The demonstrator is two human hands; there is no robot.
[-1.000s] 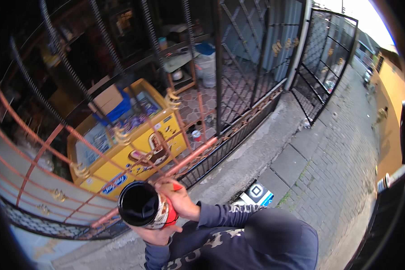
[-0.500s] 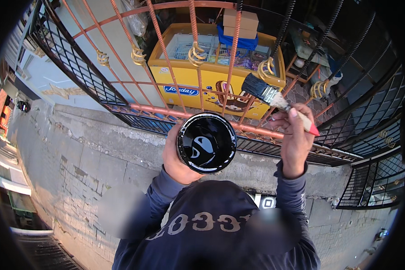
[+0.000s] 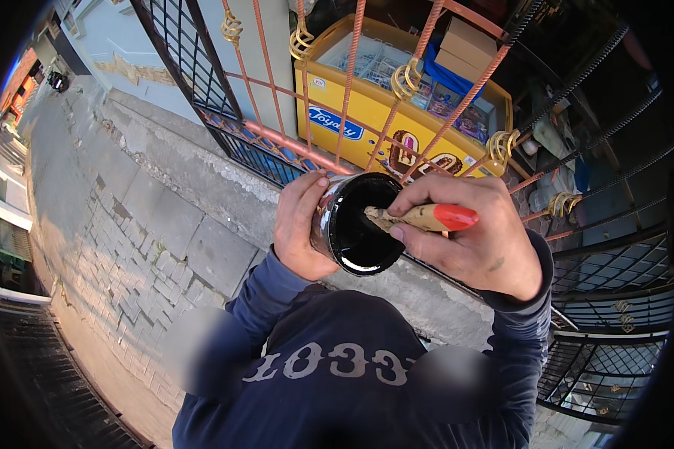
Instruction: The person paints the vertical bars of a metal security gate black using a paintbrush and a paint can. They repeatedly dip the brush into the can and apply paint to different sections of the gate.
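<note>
1. Evidently, the step in hand is loading the paintbrush [image 3: 425, 217]: its bristles are hidden inside the paint can [image 3: 324, 228].
2. The right hand [image 3: 483, 243] has its fingers closed around the brush handle, over the can's mouth.
3. The left hand [image 3: 298, 232] grips the can's left side, fingers curved round the wall.
4. Lifting out likely calls for a steady can, clear of the reddish fence bars [image 3: 350, 82] beyond it.

Brush [image 3: 430, 217] in can [image 3: 363, 268], freezer [image 3: 367, 108] behind grille [image 3: 299, 148]

A yellow freezer [image 3: 363, 146] bears blue sheeting [image 3: 443, 75] under a cardboard box [image 3: 466, 51].
</note>
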